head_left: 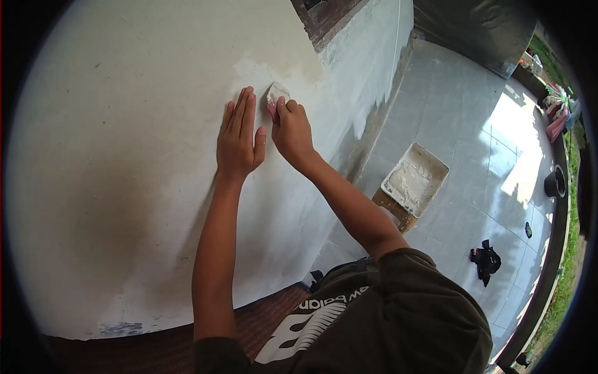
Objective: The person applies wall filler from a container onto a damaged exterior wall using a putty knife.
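My right hand point(293, 132) is closed around a putty knife point(276, 92), whose blade is coated with whitish paste; a little pink shows by my fingers. The blade is up against the wall point(156, 81), or very close to it. Left of it, my left hand point(238, 138) lies flat on the same wall, fingers stretched upward and thumb apart, holding nothing. Around both hands the wall has pale, freshly coated-looking patches point(252, 70) over a beige surface.
On the grey tiled floor point(430, 93), a white tray point(445, 173) with whitish paste rests on a brown support point(389, 204). Farther right are a black bundle point(486, 262), a dark bucket point(554, 182) and plastic bags point(556, 112). A dark frame point(327, 22) borders the wall's top.
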The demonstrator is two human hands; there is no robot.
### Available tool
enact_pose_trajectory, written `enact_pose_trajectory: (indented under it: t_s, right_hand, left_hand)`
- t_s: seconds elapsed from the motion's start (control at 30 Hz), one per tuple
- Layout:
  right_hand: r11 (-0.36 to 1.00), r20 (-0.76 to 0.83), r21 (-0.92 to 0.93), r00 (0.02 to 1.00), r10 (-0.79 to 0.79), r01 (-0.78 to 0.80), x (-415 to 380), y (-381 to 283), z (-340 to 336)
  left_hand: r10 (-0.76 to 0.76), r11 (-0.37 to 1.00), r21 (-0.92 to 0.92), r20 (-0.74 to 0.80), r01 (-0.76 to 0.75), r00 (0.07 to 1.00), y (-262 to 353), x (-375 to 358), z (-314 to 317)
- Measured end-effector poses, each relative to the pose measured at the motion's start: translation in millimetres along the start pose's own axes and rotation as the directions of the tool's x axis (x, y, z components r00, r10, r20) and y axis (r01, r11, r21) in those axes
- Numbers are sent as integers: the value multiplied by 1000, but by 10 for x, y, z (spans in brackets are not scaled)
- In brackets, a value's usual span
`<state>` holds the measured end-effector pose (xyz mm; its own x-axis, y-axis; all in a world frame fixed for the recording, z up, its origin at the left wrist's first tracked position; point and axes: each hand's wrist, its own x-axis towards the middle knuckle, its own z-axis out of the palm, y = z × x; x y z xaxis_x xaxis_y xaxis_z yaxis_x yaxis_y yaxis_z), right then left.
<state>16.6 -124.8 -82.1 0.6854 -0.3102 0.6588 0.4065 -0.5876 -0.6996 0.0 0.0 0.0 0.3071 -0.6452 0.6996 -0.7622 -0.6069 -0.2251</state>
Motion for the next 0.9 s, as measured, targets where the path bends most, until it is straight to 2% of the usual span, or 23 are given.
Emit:
enact_pose_trajectory:
  t_s: [0.03,0.07,0.1,0.17,0.23,0.3,0.33,0.4,0.57,0.63,0.67,0.7,0.77,0.83,0.9]
  right_hand:
    - [998,82,63,996,22,-27,-118,-87,-125]
    - [965,120,245,990,68,-96,-186,-184,-285]
    - [965,119,243,990,72,-99,-146,-179,-387]
    - [910,93,381,986,138,-164,44,-130,-531]
    - [955,-86,279,988,131,-103,398,-68,-630]
    - [993,-236,121,971,32,-4,699,135,-507]
    - [992,-238,124,971,25,4,776,207,-420]
    - [987,-237,-161,971,-40,1,847,304,-207]
    - [995,-55,-82,997,55,-60,270,17,-15]
    - [995,99,44,991,85,-90,-21,-105,-177]
    - [969,180,198,977,115,-151,-79,-132,-314]
    - [970,184,196,977,110,-147,-36,-122,-431]
    - [883,88,438,986,143,-167,118,-72,-597]
    - [954,-153,294,983,105,-56,447,7,-642]
    - [989,-262,146,965,19,20,733,129,-556]
  left_hand:
    - [2,1000,5,-2,-2,1000,-2,0,3]
    - [5,1000,10,-2,-5,1000,-6,-3,-2]
    - [7,1000,6,0,-7,1000,1,-3,-8]
    - [8,1000,22,4,-8,1000,0,0,-9]
    - [6,1000,24,5,-6,1000,11,-11,-5]
    - [9,999,33,0,-9,1000,2,-3,-1]
    - [7,999,35,10,-7,1000,-1,-7,5]
    - [6,999,43,17,-7,1000,-5,-3,6]
    - [0,999,36,21,-1,1000,0,0,2]
    - [-3,999,34,16,2,1000,-5,-10,2]
    - [-5,1000,31,15,4,1000,-7,-10,4]
    - [-10,999,32,11,10,1000,1,-10,9]
    - [-3,1000,23,2,3,1000,6,-1,4]
    - [-14,1000,27,8,14,1000,13,-16,-3]
    - [-19,999,32,10,18,1000,14,-6,4]
